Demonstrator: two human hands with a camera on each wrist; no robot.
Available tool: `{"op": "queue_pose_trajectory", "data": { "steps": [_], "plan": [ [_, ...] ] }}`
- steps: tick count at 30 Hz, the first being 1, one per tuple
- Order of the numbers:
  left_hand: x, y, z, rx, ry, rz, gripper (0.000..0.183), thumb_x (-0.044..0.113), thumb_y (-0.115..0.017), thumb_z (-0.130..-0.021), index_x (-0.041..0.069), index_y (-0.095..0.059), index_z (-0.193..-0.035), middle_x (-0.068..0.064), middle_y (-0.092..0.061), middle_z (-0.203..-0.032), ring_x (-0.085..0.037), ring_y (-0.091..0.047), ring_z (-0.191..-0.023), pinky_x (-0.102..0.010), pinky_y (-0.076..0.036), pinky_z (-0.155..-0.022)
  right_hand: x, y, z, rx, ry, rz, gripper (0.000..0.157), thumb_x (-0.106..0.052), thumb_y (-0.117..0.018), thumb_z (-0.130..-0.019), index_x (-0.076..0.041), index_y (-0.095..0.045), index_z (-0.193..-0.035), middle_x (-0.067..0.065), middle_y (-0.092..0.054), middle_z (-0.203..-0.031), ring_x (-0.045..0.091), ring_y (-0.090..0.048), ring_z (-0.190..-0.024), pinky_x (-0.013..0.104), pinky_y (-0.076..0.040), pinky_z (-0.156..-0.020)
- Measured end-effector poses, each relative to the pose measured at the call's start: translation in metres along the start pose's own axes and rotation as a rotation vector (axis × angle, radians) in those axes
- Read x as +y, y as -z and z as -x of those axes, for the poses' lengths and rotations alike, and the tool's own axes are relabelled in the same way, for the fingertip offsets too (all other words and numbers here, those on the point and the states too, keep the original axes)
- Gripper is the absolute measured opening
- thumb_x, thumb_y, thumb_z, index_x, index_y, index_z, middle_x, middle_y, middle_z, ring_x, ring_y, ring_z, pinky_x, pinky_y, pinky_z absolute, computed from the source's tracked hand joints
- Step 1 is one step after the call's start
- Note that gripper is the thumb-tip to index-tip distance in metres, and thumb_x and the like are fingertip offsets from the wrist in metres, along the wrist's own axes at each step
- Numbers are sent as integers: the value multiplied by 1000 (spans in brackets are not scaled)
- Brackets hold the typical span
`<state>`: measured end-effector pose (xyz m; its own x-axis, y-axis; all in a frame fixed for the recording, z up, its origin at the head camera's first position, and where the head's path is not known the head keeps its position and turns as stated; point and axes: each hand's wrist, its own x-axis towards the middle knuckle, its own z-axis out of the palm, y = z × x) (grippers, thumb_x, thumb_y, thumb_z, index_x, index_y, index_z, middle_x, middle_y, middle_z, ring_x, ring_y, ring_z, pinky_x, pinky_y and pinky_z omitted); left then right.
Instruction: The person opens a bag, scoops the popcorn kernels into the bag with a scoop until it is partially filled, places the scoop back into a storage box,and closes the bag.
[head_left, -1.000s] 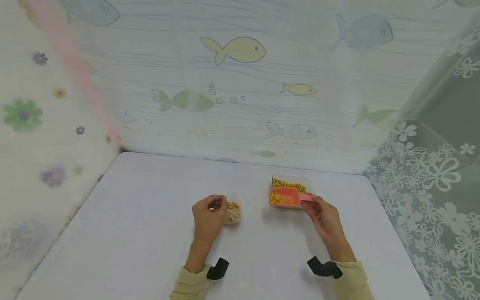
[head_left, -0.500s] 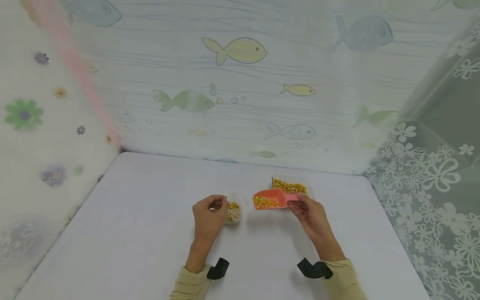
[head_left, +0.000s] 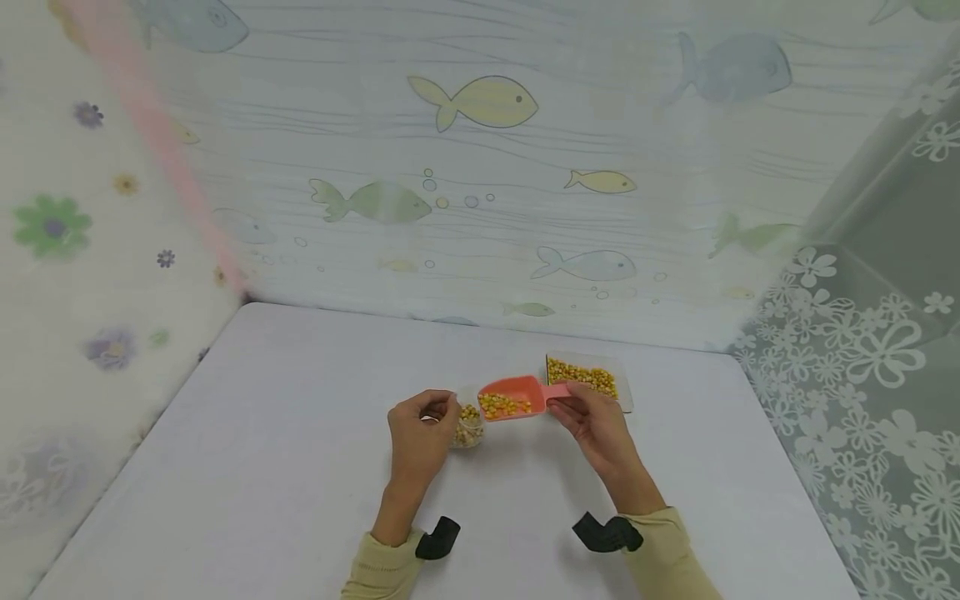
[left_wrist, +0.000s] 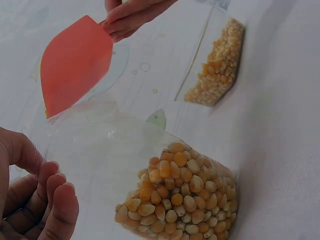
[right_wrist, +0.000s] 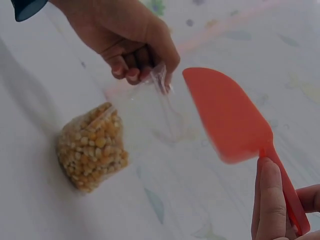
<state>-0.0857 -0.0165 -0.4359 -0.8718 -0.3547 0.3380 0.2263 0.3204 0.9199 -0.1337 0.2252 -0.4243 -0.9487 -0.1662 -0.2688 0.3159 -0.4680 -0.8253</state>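
Observation:
My left hand (head_left: 422, 437) pinches the upper edge of a clear plastic bag (left_wrist: 100, 130). Corn kernels (left_wrist: 185, 195) fill the bag's lower part, which rests on the table. In my right hand (head_left: 597, 429) is the handle of a red scoop (head_left: 525, 386), held between thumb and fingers. Yellow kernels (head_left: 504, 407) lie in the scoop's front half. The scoop's tip is raised beside the bag's top in the head view; whether it touches the bag I cannot tell. From the right wrist view only the scoop's underside shows, its load hidden.
Behind my right hand, a clear open container (head_left: 625, 402) of corn kernels stands on the white tabletop (head_left: 285, 467). A fish-patterned curtain (head_left: 480, 250) hangs along the back edge, with flowered sheets at both sides.
My right hand has carried the loaded scoop leftward, from in front of the container to the bag's top. My left hand keeps its pinch on the bag.

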Motion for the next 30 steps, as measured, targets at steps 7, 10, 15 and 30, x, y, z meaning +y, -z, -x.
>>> {"op": "queue_pose_trajectory", "data": {
  "steps": [7,10,15,30],
  "plan": [
    [1,-1,0,4,0,3,10,-2,-71,-88,4,-78,-84,-5,-68,-69,-13,-62,-66,-20,-51,-57,7,-10,-5,15,-7,-17,22,-13,-52,-106,-3,-71,-109,7,-77,-93,18,-75,-86,29,-59,-84],
    [1,-1,0,1,1,-3,9,-2,-71,-88,3,-78,-84,-5,-68,-69,-14,-62,-65,-20,-51,-57,10,-13,-7,8,2,-9,22,-13,-53,-106,-2,-73,-108,7,-77,-93,18,-76,-86,28,-60,-83],
    [3,0,0,-1,-2,-8,9,-2,-71,-87,3,-78,-84,-5,-68,-69,-14,-62,-65,-20,-52,-57,15,-17,-9,-3,18,-6,22,-12,-54,-106,-2,-73,-108,6,-77,-91,17,-76,-85,27,-60,-81],
    [3,0,1,-2,-16,-13,7,-1,-72,-87,2,-77,-85,-5,-67,-69,-14,-62,-66,-21,-52,-57,20,-25,-11,39,36,82,25,-13,-54,-105,7,-66,-116,6,-76,-90,16,-76,-84,27,-60,-80]
  ]
}}
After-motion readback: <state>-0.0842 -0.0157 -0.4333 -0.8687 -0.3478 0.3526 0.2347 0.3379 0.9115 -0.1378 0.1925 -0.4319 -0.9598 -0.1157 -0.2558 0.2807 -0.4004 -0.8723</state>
